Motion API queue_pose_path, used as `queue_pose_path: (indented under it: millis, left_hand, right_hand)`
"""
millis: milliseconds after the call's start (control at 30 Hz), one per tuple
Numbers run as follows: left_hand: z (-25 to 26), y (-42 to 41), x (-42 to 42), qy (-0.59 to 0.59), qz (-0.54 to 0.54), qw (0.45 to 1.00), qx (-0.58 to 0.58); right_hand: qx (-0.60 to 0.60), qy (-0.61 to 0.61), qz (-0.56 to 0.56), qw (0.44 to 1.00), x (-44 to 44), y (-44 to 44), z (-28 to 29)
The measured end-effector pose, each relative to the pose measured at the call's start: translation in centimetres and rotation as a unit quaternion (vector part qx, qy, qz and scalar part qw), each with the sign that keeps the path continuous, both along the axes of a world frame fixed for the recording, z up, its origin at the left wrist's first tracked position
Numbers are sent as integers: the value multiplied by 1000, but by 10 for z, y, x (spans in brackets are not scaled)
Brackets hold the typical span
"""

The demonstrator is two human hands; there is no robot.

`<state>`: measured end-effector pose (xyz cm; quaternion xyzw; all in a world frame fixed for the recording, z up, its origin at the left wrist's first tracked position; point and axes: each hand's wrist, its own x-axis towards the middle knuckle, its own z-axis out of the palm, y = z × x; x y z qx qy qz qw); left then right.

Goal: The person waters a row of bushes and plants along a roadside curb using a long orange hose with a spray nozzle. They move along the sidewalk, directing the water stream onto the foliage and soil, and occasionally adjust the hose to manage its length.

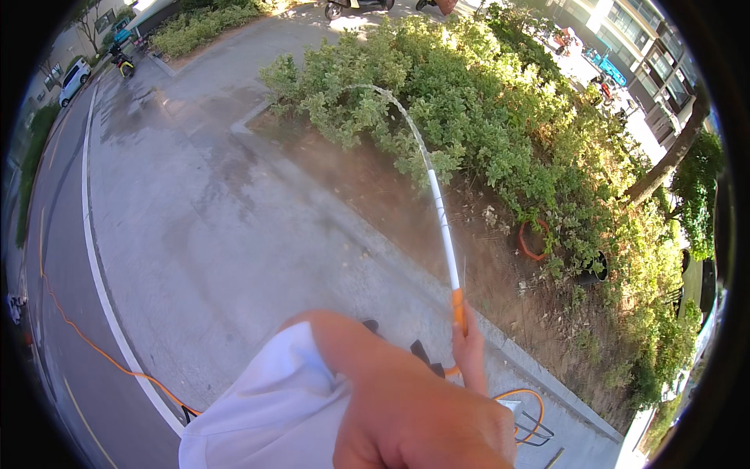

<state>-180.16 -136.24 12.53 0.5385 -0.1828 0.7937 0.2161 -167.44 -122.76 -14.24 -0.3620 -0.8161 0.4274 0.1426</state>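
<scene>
My right hand (470,352) is closed around the orange lower part of a long tube (460,311), whose upper part is white. Water (413,129) arcs out of the tube's far end towards the green shrubs (375,105). A short piece of orange hose shows just below that hand. My left arm comes from a white sleeve and bends across the view. The left hand (422,428) is large and blurred close to the camera, with its fingers mostly hidden. Dark footwear (419,352) shows partly behind the arm.
A concrete kerb (375,240) edges the soil bed, which holds an orange ring-shaped object (533,240) and a black pot (593,269). An orange hose (88,340) crosses the road at left. Hose loops (542,404) lie by a metal frame (536,431). A tree trunk (668,164) leans at right.
</scene>
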Motion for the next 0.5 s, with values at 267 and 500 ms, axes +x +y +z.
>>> queue_pose_path:
  millis: [267,500]
  left_hand:
    - [27,9,-3,-182,375,906,-64]
    - [26,4,-9,-161,558,813,-42]
  right_hand:
    - [1,-48,-67,997,28,-1,2]
    - [18,-55,-16,998,13,0,15]
